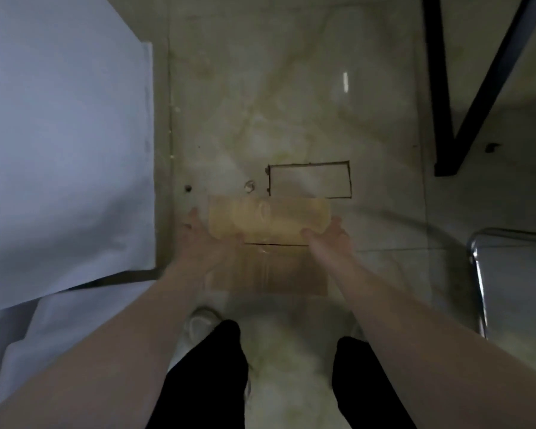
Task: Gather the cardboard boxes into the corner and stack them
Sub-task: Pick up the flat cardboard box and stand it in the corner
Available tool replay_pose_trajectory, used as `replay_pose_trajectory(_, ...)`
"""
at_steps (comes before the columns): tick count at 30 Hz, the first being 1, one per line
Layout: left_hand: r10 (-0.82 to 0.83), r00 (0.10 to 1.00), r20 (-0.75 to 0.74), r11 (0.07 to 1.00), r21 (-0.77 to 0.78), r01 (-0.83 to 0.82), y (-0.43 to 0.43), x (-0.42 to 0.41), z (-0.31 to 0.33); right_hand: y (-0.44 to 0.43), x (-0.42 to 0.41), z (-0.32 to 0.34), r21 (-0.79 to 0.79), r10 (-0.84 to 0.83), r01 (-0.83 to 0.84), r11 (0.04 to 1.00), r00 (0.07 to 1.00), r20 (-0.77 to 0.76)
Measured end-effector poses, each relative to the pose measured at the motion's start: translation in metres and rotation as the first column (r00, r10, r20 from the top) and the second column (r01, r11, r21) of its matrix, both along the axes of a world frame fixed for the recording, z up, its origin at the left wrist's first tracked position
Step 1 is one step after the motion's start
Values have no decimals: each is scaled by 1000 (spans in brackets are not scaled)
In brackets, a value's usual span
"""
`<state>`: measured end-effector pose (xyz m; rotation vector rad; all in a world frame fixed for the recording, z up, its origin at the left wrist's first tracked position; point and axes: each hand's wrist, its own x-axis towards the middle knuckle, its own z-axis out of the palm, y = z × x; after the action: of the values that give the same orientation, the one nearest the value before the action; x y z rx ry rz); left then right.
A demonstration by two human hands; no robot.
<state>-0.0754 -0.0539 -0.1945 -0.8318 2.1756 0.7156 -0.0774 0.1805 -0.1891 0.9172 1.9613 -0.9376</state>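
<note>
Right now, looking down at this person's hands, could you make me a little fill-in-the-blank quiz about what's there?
1. Both hands, the left hand and the right hand, grip one ____ box by its two sides.
2. Hanging down the left of the view is a pale ____.
3. The floor under the box is glossy ____.
4. The person's trousers are ____.

Missing words: cardboard; cloth; tile; black

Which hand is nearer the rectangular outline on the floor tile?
Right. The right hand is on the cardboard box's right end, just below the rectangular outline; the left hand is at the box's far end.
</note>
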Motion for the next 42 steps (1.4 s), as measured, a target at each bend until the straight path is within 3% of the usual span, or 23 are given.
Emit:
replay_pose_trajectory(4, 94, 995, 22, 996, -5, -94, 1, 0, -68, -3, 1, -70, 10, 13, -13, 1000, 999, 50)
replay_pose_trajectory(8, 200, 980, -11, 980, -12, -200, 6, 9, -97, -4, 7, -99, 45, -105, 101, 994, 991, 88)
replay_pose_trajectory(13, 189, 980, -61, 980, -51, -193, 5, 23, -97, -4, 11, -95, 71, -89, 82, 994, 991, 102)
replay_pose_trajectory(18, 217, 976, 23, 976, -42, -216, 5, 46, -68, -2, 19, -68, 88, -54, 47, 995, 995, 81)
replay_pose_trajectory(24, 317, 948, 22, 948, -22, -317, 10, 60, -3, 6, 33, -4, 120, -55, 51, 991, 998, 29)
replay_pose_trajectory(30, 389, 919, -62, 918, 106, -382, 10, 81, 118, 12, 39, 115, 112, -41, 49, 993, 997, -71)
replay_pose_trajectory(36, 581, 804, -125, 805, 239, -544, 3, 125, 233, -4, 19, 247, 116, 151, -135, 984, 978, -143)
replay_pose_trajectory(42, 733, 644, -217, 680, 241, -693, 12, 175, 347, -39, 5, 371, 143, 407, -384, 912, 888, -213)
